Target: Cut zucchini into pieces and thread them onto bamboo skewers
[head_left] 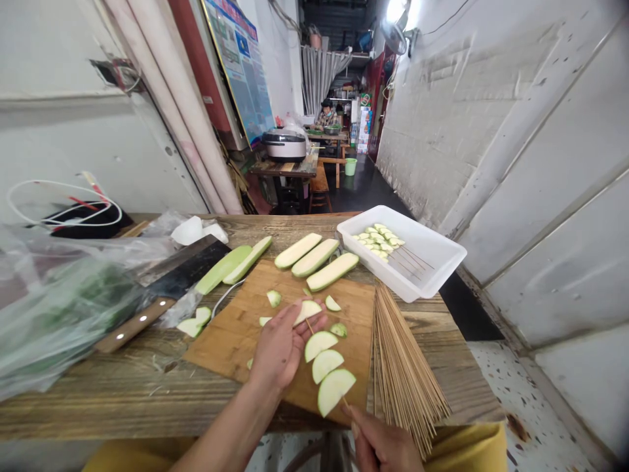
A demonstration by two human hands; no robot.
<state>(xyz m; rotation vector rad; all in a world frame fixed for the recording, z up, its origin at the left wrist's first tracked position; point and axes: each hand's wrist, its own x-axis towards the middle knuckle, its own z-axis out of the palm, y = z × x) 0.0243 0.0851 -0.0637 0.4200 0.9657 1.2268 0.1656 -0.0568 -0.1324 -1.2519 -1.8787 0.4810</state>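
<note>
My left hand [282,344] pinches a pale green-edged zucchini slice [308,311] over the cutting board [230,351]. At that slice is the tip end of a thin wooden skewer [309,326]; whether it has pierced the slice I cannot tell. Three half-round zucchini slices [327,365] are threaded along the skewer below. Near the board's front edge, my right hand [378,439] grips the skewer's lower end, its fingers closed. Loose zucchini pieces [333,303] lie around my left hand on the board. Long zucchini halves [333,272] rest at the board's far edge.
Right of the board fans a bundle of bare skewers [400,360]. Behind it, a white plastic tub [442,259] holds filled skewers. A large knife [162,295] and plastic bags [63,314] occupy the left side. Farther back, a person [327,117] sits at a table.
</note>
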